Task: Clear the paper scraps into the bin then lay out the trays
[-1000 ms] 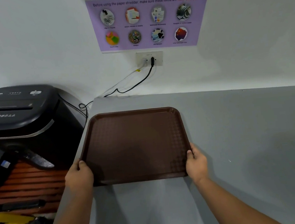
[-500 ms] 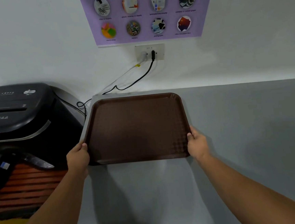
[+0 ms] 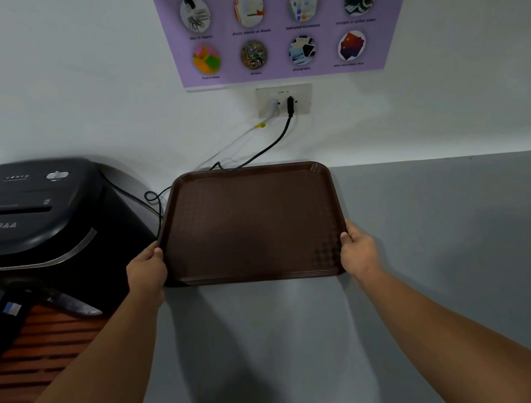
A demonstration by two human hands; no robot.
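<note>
A stack of dark brown trays (image 3: 250, 225) lies on the grey table (image 3: 438, 250), its far edge close to the wall. My left hand (image 3: 146, 269) grips the stack's left edge near the front corner, thumb on the rim. My right hand (image 3: 357, 251) grips the right edge the same way. Layered rims show along the stack's front edge. No paper scraps or bin are in view.
A black paper shredder (image 3: 34, 218) stands left of the table over a brown slatted surface (image 3: 42, 349). Black and white cables (image 3: 266, 146) run from a wall socket (image 3: 284, 101) down behind the trays. A purple poster (image 3: 278, 26) hangs above.
Both hands have pushed the tray stack away from me across the table toward the wall, keeping their grip on its two sides.
</note>
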